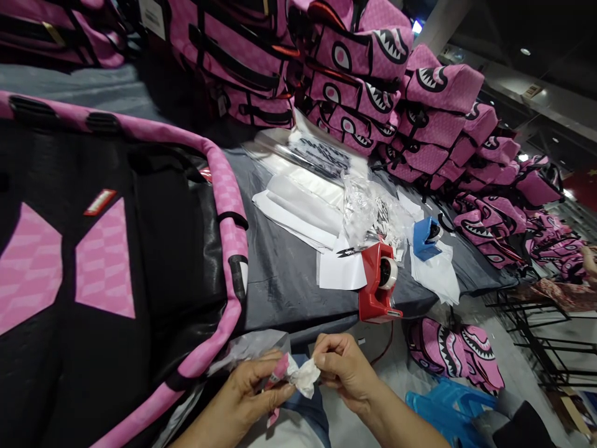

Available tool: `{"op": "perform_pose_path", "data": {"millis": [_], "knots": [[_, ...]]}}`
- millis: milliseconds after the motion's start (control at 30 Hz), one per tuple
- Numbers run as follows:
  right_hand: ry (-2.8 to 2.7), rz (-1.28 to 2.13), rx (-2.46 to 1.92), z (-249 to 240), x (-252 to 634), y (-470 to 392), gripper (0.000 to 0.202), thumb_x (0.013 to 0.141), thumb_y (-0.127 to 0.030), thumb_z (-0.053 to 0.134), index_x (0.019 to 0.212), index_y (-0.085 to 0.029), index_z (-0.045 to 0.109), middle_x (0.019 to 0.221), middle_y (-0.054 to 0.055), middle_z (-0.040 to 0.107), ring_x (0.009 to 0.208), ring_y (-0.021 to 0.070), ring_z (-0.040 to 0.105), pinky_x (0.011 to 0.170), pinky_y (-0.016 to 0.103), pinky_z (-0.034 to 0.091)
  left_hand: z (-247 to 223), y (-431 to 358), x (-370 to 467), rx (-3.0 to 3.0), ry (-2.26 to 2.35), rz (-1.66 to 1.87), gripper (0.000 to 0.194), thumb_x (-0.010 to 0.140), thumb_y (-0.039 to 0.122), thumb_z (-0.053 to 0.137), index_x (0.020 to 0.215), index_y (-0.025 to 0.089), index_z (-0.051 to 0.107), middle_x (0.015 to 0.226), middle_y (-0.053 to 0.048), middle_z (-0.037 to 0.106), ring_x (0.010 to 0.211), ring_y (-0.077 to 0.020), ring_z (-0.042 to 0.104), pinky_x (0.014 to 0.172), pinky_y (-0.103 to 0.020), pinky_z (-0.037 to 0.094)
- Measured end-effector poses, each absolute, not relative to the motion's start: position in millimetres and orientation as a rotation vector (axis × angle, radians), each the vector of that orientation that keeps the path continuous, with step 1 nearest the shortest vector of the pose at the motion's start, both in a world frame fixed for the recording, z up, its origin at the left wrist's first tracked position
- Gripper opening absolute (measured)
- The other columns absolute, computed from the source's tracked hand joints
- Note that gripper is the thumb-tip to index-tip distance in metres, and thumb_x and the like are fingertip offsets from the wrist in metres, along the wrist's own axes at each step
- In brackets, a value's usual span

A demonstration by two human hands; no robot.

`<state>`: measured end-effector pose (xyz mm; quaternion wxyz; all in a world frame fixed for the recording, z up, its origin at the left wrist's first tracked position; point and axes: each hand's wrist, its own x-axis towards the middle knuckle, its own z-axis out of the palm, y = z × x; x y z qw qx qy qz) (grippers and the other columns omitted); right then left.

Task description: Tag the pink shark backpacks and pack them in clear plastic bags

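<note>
Near the bottom middle, my left hand (pixel 254 389) is closed on a narrow pink strap (pixel 278 368), whose end hangs below the fingers. Crumpled white paper (pixel 305 376) sits at the strap's upper end, between my two hands. My right hand (pixel 342 370) pinches the right edge of that paper with thumb and fingertips. To the left lies a large black and pink bag (pixel 181 249), its back panel facing up. A clear plastic sheet (pixel 256 345) lies beside the bag, just above my left hand.
On the grey cloth-covered table (pixel 284 292) are a red tape dispenser (pixel 373 292), a blue tape dispenser (pixel 424 239), white sheets (pixel 298 218) and plastic bags (pixel 364 208). Pink shark-face bags (pixel 429 146) are stacked behind. A blue stool (pixel 443 410) stands at the lower right.
</note>
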<state>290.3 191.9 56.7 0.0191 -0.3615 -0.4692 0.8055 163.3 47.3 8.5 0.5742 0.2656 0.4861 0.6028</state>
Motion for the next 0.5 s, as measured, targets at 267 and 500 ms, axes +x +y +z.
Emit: {"op": "perform_pose_path", "data": {"millis": [267, 500], "knots": [[-1.625, 2.339, -0.962, 45, 297, 212, 0.039, 0.08, -0.053, 0.077, 0.088, -0.017, 0.065, 0.056, -0.006, 0.056, 0.038, 0.0029, 0.029, 0.035, 0.016, 0.019, 13, 45, 178, 0.242, 1.175, 1.462, 0.048, 0.063, 0.062, 0.084, 0.075, 0.018, 0.069, 0.059, 0.005, 0.049, 0.053, -0.009, 0.039, 0.052, -0.021, 0.04], [-1.625, 1.863, -1.085, 26, 299, 199, 0.048, 0.068, -0.057, 0.086, 0.088, -0.017, 0.068, 0.071, -0.001, 0.065, 0.048, 0.0045, 0.043, 0.043, 0.016, 0.029, 25, 52, 183, 0.073, 1.334, 1.599, 0.059, 0.06, 0.061, 0.086, 0.099, 0.019, 0.07, 0.082, 0.0, 0.07, 0.074, -0.0171, 0.061, 0.069, -0.025, 0.049]]}}
